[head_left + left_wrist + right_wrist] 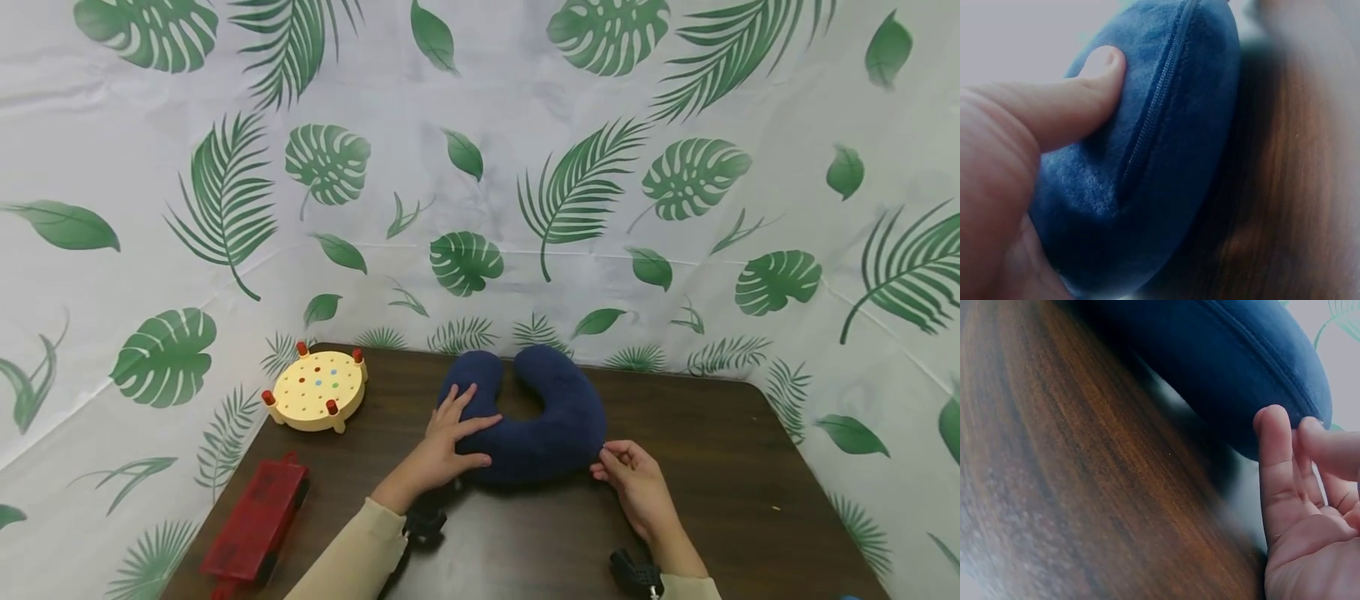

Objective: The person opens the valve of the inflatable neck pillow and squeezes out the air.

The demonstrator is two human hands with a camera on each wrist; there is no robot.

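A dark blue U-shaped neck pillow (536, 446) lies on the table, its two ends facing the far side. My left hand (444, 437) rests on its left part, fingers spread over the top and the thumb (1094, 94) pressed to the near side. Along that side runs a zipper (1159, 94), its teeth together where they show in the left wrist view. At the pillow's right corner my right hand (637, 483) pinches the zipper's end between thumb and forefinger. The fingertips hide the zipper pull there.
On the far left of the dark wooden table (712, 467) stands a round yellow pegboard (318, 387) with red-tipped legs. A translucent red toy cart (257, 521) lies nearer on the left. A leaf-printed white cloth (480, 200) hangs behind the table.
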